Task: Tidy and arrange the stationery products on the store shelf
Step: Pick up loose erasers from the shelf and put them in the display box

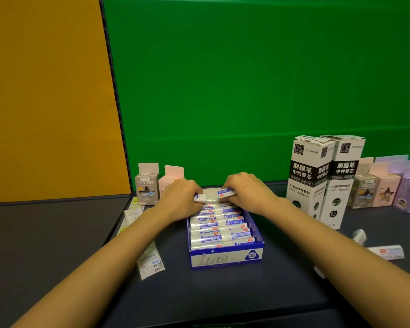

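Observation:
A blue and white display box (225, 258) marked 2B stands on the dark shelf, packed with several rows of wrapped white erasers (219, 229). Both my hands reach over its far end. My left hand (181, 197) pinches a white eraser (200, 198) at the back left of the box. My right hand (245, 192) grips another eraser with a blue label (225, 192) at the back right. The two erasers sit end to end above the back row.
Two tall white refill boxes (317, 181) stand to the right, with small pastel boxes (386, 185) behind them. Two small boxes (147, 185) stand at the back left. Loose erasers (386, 252) lie at the right, and flat packets (149, 261) lie at the left.

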A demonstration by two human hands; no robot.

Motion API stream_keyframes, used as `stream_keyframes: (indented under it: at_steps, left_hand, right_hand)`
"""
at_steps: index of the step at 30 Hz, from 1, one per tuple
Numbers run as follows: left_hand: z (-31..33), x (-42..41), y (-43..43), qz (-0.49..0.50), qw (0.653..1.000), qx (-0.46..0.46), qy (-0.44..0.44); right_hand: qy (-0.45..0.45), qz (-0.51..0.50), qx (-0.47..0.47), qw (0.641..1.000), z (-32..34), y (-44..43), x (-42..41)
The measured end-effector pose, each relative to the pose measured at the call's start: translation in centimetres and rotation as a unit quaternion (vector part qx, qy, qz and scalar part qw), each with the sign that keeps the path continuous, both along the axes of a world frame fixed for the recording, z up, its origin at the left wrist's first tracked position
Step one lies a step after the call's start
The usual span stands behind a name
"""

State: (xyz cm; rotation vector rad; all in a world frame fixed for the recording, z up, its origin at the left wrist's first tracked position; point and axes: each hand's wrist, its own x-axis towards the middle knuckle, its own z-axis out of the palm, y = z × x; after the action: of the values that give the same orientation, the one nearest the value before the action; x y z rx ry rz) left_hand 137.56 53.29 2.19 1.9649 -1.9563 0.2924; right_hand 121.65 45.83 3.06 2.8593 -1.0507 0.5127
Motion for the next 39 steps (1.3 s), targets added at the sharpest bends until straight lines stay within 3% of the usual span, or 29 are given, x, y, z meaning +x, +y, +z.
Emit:
stream_keyframes:
  at_steps: [3, 10, 14, 19, 24, 39]
  left_hand:
    - [0.2, -0.2, 0.2, 0.001, 1.000, -0.005, -0.011]
    - [2.2, -0.5, 1.8, 0.013, 0.999, -0.022, -0.019]
    - [2.4, -0.7, 2.4, -0.008, 0.996, 0.065, 0.063]
    - [1.7, -0.2, 2.8, -0.033, 0.992, 0.106, 0.061]
    - [1.2, 0.2, 3.2, -0.044, 0.996, 0.054, 0.061]
    - [0.8, -1.2, 2.9, -0.016, 0.998, -0.064, -0.005]
  right_hand:
    - [0.007, 0.005, -0.004, 1.000, -0.1, 0.2, -0.2]
    - [-0.070, 0.016, 0.045, 0.996, 0.6, 0.1, -0.6]
    - [-0.020, 0.022, 0.105, 0.994, 0.8, 0.6, -0.4]
    - [0.038, 0.046, 0.078, 0.995, 0.3, 0.8, -1.0]
    - [0.065, 0.058, -0.020, 0.996, 0.0, 0.8, -1.5]
    - [0.006, 0.043, -0.003, 0.999, 0.0, 1.3, -1.3]
